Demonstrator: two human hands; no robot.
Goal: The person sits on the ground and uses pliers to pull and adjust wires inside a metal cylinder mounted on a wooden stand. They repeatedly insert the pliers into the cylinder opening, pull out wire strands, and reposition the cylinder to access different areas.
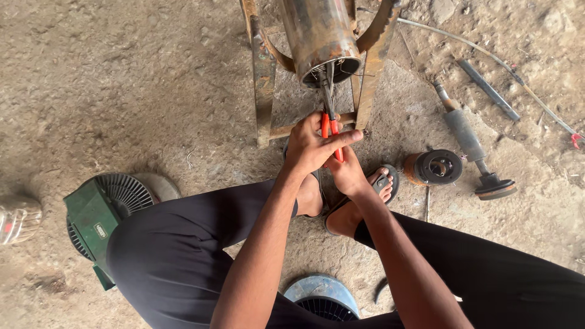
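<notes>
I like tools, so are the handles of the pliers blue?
No, the pliers have orange-red handles, gripped by the left hand and right hand below the rusty metal cylinder.

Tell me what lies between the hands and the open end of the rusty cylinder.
In the head view, red-handled pliers span that stretch: both the left hand and right hand grip the handles, and the jaws reach the rusty cylinder at its open end.
</notes>
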